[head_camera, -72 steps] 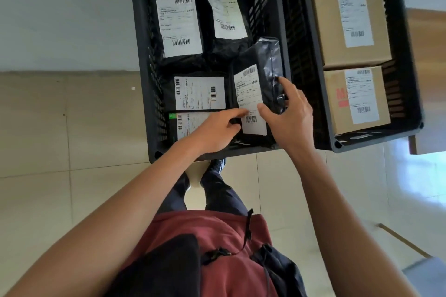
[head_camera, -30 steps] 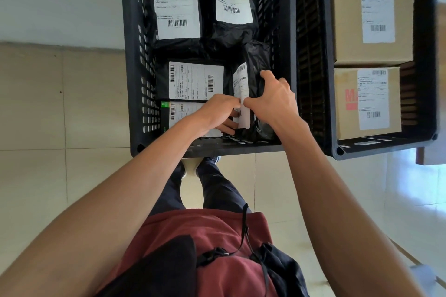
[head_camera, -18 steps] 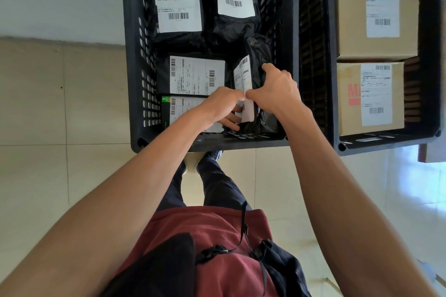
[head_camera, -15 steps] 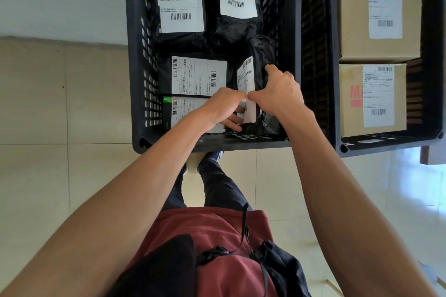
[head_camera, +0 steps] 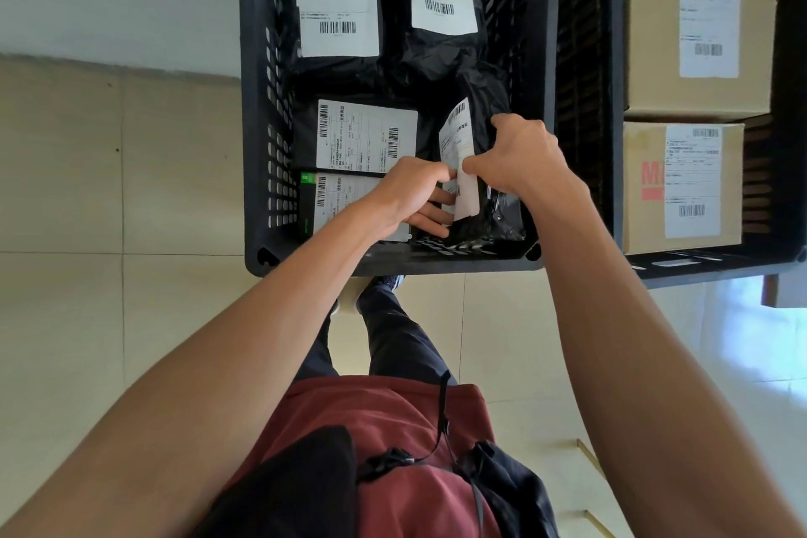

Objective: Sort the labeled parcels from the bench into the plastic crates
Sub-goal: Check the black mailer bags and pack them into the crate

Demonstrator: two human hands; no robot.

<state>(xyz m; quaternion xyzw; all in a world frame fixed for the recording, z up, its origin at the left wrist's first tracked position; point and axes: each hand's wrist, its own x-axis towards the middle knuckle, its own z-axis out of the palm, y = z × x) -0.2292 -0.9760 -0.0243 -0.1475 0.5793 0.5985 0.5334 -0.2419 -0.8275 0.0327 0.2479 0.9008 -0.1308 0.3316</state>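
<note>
Parcel, the black plastic mailer bag with white label (head_camera: 478,144), stands on edge in your left black slatted crate (head_camera: 262,144), pinched by your left hand (head_camera: 415,192) and right hand (head_camera: 519,157). Let go early and it likely flops over, label hidden.

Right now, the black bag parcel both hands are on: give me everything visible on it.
The black bag parcel looks like glossy, crinkled plastic film with a white barcoded label on one face. It stands on edge in the near right corner of the left crate, label facing left, close to the right wall. The right hand grips its top edge; the left hand holds the label side, fingers beneath. Its lower end is wrinkled and shiny.
</note>
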